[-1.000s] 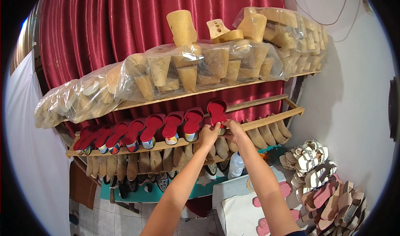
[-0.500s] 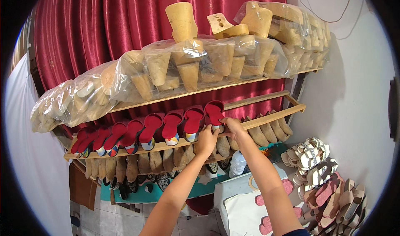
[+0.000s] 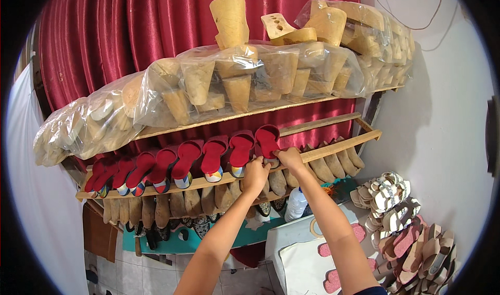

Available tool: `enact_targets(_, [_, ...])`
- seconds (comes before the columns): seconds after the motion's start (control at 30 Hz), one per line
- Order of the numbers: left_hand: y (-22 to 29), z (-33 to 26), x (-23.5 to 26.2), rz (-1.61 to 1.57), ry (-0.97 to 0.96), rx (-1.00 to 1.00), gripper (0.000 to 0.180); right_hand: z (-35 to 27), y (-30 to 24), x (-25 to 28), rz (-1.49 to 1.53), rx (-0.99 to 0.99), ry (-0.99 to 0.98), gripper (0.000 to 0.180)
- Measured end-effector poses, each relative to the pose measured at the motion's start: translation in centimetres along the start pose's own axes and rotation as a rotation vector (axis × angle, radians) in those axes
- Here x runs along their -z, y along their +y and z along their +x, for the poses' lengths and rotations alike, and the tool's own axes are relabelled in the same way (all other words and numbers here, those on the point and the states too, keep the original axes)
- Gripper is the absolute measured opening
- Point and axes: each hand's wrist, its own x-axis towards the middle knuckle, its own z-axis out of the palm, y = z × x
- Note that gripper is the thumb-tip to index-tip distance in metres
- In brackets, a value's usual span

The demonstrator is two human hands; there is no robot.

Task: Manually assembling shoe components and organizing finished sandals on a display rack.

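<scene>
Red curtain (image 3: 104, 29) behind a wooden rack (image 3: 333, 148). Remotely, I view the left hand (image 3: 256, 174) and right hand (image 3: 289, 159) close together, both holding the near end of the red shoe (image 3: 267, 139), rightmost in its row (image 3: 214, 157).

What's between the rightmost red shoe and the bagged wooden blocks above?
Head view: above the shoe, a strip of red curtain, then the upper shelf's edge.

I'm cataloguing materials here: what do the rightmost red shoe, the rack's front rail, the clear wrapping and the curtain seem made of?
Rightmost red shoe: perhaps suede-like fabric, matte; its red surface hardly shines.
Front rail: wood, apparently unpainted, from its pale brown tone.
Clear wrapping: probably thin plastic film, glossy; it creases and catches highlights.
Curtain: satin-like cloth, fibre unclear; bright sheen follows its folds.
</scene>
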Motion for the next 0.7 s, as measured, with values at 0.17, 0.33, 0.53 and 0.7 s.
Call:
enact_targets(0.17, [0.4, -0.4, -0.1, 0.052, -0.024, -0.026, 0.035, -1.7, 0.0, -0.2, -0.045, 0.23, 0.138, 0.041])
enact_targets(0.33, [1.5, -1.1, 0.9, 0.213, -0.004, -0.144, 0.049, -3.4, 0.5, -1.6, -0.104, 0.538, 0.341, 0.036])
enact_targets(0.53, [1.8, -2.8, 1.3, 0.204, 0.152, -0.336, 0.04, -5.9, 0.9, -2.0, -0.271, 0.821, 0.531, 0.033])
enact_targets(0.7, [3.1, -8.1, 2.7, -0.116, 0.141, -0.383, 0.033, -10.0, 2.7, -2.8, -0.385, 0.831, 0.658, 0.036])
